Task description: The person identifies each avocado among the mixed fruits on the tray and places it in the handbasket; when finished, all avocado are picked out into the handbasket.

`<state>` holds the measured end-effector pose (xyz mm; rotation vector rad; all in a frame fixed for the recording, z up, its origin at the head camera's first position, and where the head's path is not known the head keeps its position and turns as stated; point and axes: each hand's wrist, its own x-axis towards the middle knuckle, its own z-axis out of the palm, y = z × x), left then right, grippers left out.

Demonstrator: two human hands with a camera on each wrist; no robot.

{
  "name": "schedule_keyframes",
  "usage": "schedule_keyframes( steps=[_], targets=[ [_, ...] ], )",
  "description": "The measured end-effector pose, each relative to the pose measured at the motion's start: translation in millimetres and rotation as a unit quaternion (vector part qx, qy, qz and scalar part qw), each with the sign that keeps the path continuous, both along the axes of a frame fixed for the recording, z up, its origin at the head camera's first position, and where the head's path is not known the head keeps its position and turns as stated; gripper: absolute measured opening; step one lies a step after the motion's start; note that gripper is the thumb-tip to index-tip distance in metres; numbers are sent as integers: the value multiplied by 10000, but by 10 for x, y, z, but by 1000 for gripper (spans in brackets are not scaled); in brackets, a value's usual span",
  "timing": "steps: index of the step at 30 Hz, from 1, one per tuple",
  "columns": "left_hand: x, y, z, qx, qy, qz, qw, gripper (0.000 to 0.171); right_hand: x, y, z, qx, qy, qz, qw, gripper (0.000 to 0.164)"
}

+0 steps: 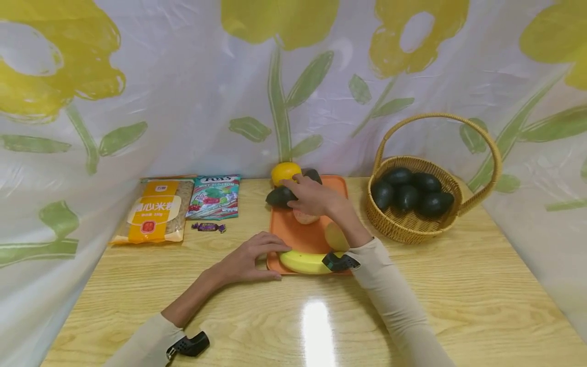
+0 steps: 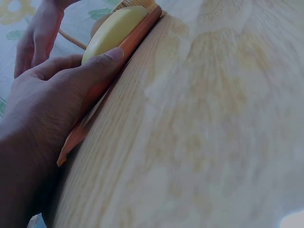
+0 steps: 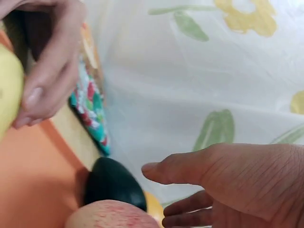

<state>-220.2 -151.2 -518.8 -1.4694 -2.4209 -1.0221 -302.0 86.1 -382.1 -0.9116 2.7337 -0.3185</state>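
Note:
In the head view my left hand point(image 1: 254, 257) lies at the near left corner of an orange tray point(image 1: 293, 232), fingertips at the end of a banana point(image 1: 304, 262). The left wrist view shows its thumb point(image 2: 97, 66) laid along the tray's front rim. My right hand point(image 1: 312, 196) reaches over the tray's far part, above a dark green avocado point(image 1: 278, 198) and a pinkish peach point(image 1: 306, 217). Beyond its fingertips sits a yellow-orange fruit point(image 1: 285, 172), with another dark avocado point(image 1: 313, 176) partly hidden behind the hand. The right wrist view shows its thumb and fingers apart, nothing between them.
A wicker basket point(image 1: 412, 232) with a tall handle holds several avocados point(image 1: 405, 196) at the right. A pale yellow round fruit point(image 1: 336, 237) lies under my right forearm. At the left are an orange-and-clear food bag point(image 1: 156, 211), a teal candy bag point(image 1: 214, 198) and a purple-wrapped candy point(image 1: 208, 227).

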Motion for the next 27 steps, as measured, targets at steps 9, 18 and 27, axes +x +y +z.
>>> schedule_keyframes(
  steps=[9, 18, 27],
  targets=[
    [1, 0, 4, -2, -2, 11, 10000, 62, -30, -89, -210, 647, -265, -34, 9975, 69],
    [9, -14, -40, -37, -91, 11, 10000, 62, -6, -134, -272, 588, 332, 167, 9976, 66],
    [-1, -15, -22, 3, -117, 4, 9999, 61, 27, -167, -286, 439, 713, 752, 9936, 53]
  ],
)
